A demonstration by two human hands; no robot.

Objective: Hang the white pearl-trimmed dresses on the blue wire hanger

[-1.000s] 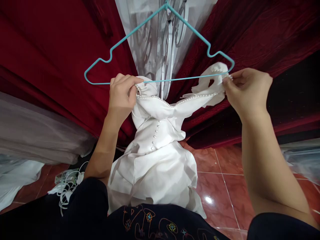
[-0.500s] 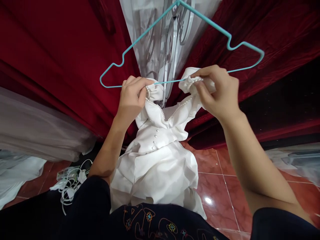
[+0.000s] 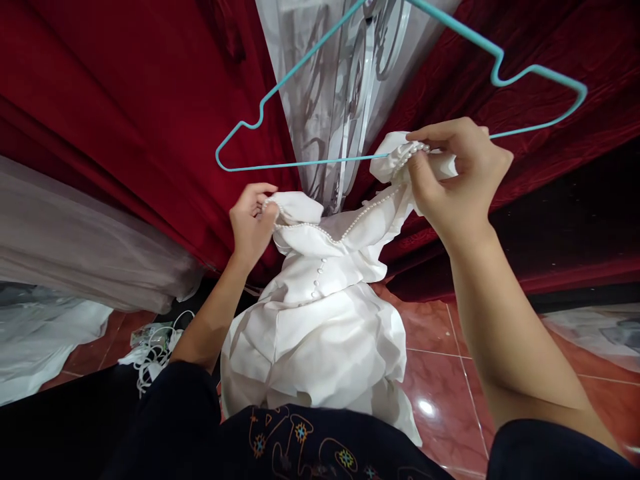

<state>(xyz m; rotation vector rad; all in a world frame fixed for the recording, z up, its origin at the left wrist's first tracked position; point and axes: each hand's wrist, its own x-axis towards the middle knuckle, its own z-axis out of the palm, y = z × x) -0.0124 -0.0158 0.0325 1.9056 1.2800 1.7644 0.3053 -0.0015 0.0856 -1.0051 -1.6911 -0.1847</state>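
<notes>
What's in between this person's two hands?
The head view shows the white dress's beaded neckline between left hand and right hand, the hanger's bar above.

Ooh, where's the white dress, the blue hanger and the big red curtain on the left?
White dress [image 3: 325, 327]: head view, on the skirt below the buttons.
Blue hanger [image 3: 300, 163]: head view, on its thin bottom bar.
Red curtain [image 3: 135, 93]: head view, on its upper cloth.

Dress (white, pearl-edged) at centre, pinched at its straps by the left hand, left of centre, and the right hand, upper right; hanger across the top; curtains, upper left and right; tiles, lower right.
</notes>
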